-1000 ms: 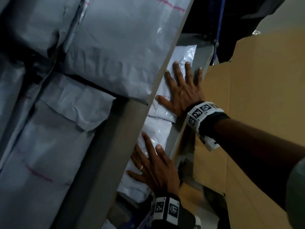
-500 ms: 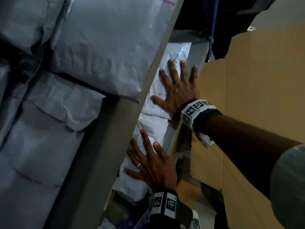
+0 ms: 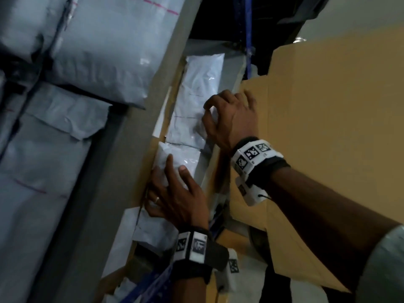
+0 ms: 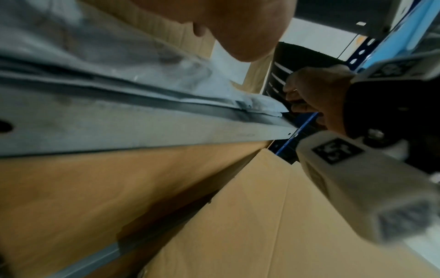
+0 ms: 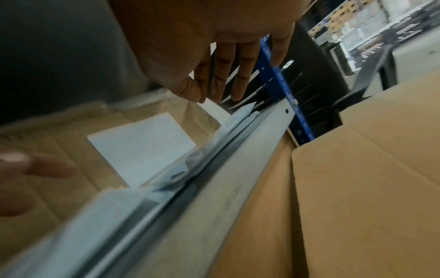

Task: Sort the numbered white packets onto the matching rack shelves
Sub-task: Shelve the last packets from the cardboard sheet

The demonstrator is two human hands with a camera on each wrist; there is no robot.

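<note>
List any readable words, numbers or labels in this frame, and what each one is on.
None can be read.
Packets: faint lines only, no numbers legible.
Shelf rail: small stamped marking, blurred.
Wristband: square coded markers, no text.

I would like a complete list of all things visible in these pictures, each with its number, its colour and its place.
white packets on the lower shelf: at least two, white, lying end to end under both hands
packets on the upper shelf: several, grey-white with pink marks, stacked at the left
rack shelf edge: one, grey metal, diagonal between the two levels
rack upright: one, blue, at the far end of the shelf
cardboard boxes: at least two, brown, at the right below the shelf
wrist bands: two, black with white markers, one on each wrist
left hand: one, fingers spread on the nearer packet
right hand: one, fingers curled at the farther packet's edge
</note>
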